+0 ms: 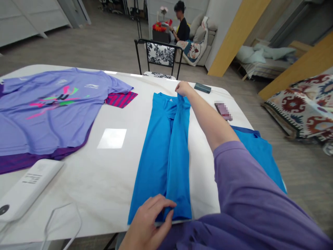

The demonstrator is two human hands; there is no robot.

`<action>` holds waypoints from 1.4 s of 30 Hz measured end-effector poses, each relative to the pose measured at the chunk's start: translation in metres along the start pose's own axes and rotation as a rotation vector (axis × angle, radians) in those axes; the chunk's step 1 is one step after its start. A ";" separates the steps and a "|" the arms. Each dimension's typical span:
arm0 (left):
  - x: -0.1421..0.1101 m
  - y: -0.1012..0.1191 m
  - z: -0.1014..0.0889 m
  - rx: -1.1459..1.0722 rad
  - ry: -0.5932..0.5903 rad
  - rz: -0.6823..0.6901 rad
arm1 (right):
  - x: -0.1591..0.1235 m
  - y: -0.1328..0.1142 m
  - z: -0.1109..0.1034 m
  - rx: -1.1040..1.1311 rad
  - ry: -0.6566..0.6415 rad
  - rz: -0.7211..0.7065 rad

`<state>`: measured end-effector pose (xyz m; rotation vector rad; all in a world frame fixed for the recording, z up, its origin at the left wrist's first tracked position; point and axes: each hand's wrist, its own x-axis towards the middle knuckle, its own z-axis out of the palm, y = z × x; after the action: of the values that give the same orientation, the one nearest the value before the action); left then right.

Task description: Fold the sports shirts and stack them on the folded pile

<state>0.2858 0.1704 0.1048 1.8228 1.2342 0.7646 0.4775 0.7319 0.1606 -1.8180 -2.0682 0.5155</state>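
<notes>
A blue shirt (166, 146) lies folded lengthwise on the white bench (111, 173). The left hand (152, 215) pinches its near hem; the right hand (182, 88) grips its collar end. A purple shirt (47, 114) lies left. Grey floor, a chair (160, 55) beyond.

The shirt (166, 152) being handled is plain bright blue. The surface (114, 166) is white. Off to one side lies a lilac shirt (49, 114) with pink and green streaks, over a darker purple one (23, 161); a pink-and-purple striped sleeve (121, 99) peeks out. The chair (160, 55) is black-and-white floral.
</notes>
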 end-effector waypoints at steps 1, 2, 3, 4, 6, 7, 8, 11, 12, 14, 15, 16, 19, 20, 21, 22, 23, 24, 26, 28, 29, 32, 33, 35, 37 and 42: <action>-0.005 -0.007 -0.003 0.024 -0.015 -0.006 | 0.003 -0.015 0.013 0.010 -0.050 -0.005; -0.009 -0.014 -0.006 0.052 -0.044 -0.010 | 0.004 -0.027 0.025 0.015 -0.081 -0.020; -0.013 -0.019 -0.009 0.079 -0.082 -0.020 | 0.002 -0.035 0.036 0.016 -0.084 -0.043; -0.017 -0.023 -0.013 0.098 -0.120 -0.031 | -0.001 -0.040 0.044 0.005 -0.060 -0.076; -0.021 -0.028 -0.021 0.110 -0.167 -0.048 | -0.013 -0.037 0.054 -0.083 -0.007 -0.128; -0.021 -0.029 -0.024 0.116 -0.161 -0.047 | -0.022 -0.031 0.056 -0.144 0.008 -0.135; -0.020 -0.030 -0.027 0.131 -0.136 -0.031 | -0.031 -0.022 0.057 -0.201 0.013 -0.128; -0.009 -0.035 -0.025 0.260 0.008 0.114 | -0.064 0.009 0.059 -0.292 -0.014 -0.099; -0.004 -0.038 -0.021 0.327 0.049 0.177 | -0.074 0.018 0.061 -0.296 -0.031 -0.097; 0.004 -0.044 -0.014 0.461 0.074 0.279 | -0.093 0.032 0.066 -0.296 -0.078 -0.090; 0.006 -0.048 -0.010 0.519 0.064 0.309 | -0.101 0.036 0.069 -0.300 -0.094 -0.083; 0.007 -0.051 -0.006 0.566 0.050 0.322 | -0.108 0.038 0.073 -0.310 -0.093 -0.078; 0.005 -0.058 -0.001 0.642 0.013 0.310 | -0.128 0.031 0.084 -0.335 0.022 -0.146; 0.004 -0.059 0.000 0.653 0.007 0.305 | -0.134 0.025 0.088 -0.334 0.065 -0.191; 0.003 -0.060 0.001 0.659 0.004 0.300 | -0.141 0.018 0.092 -0.327 0.091 -0.237; 0.002 -0.060 0.001 0.664 0.002 0.297 | -0.146 0.011 0.096 -0.311 0.089 -0.282; 0.001 -0.061 0.002 0.669 0.000 0.294 | -0.151 0.004 0.099 -0.288 0.060 -0.326; 0.001 -0.061 0.002 0.675 -0.002 0.293 | -0.155 -0.003 0.102 -0.263 0.015 -0.371; 0.002 -0.061 0.003 0.693 -0.007 0.294 | -0.159 -0.012 0.104 -0.208 -0.055 -0.451; 0.002 -0.061 0.004 0.711 -0.011 0.299 | -0.157 -0.011 0.101 -0.169 -0.022 -0.462; 0.002 -0.060 0.005 0.717 -0.015 0.300 | -0.154 -0.007 0.098 -0.160 0.026 -0.422; 0.000 -0.057 0.005 0.731 -0.029 0.298 | -0.139 0.016 0.087 -0.164 0.088 -0.207; 0.000 -0.055 0.005 0.737 -0.033 0.296 | -0.133 0.025 0.084 -0.173 0.052 -0.156; 0.001 -0.052 0.004 0.753 -0.035 0.300 | -0.124 0.040 0.079 -0.194 -0.057 -0.132; 0.002 -0.049 0.004 0.768 -0.042 0.311 | -0.119 0.048 0.075 -0.204 -0.133 -0.172; 0.001 -0.042 -0.004 0.670 -0.032 0.337 | -0.164 0.037 0.062 -0.127 0.032 -0.256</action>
<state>0.2632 0.1813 0.0703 2.6243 1.2692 0.5214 0.5006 0.5701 0.0857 -1.5802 -2.3133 0.2905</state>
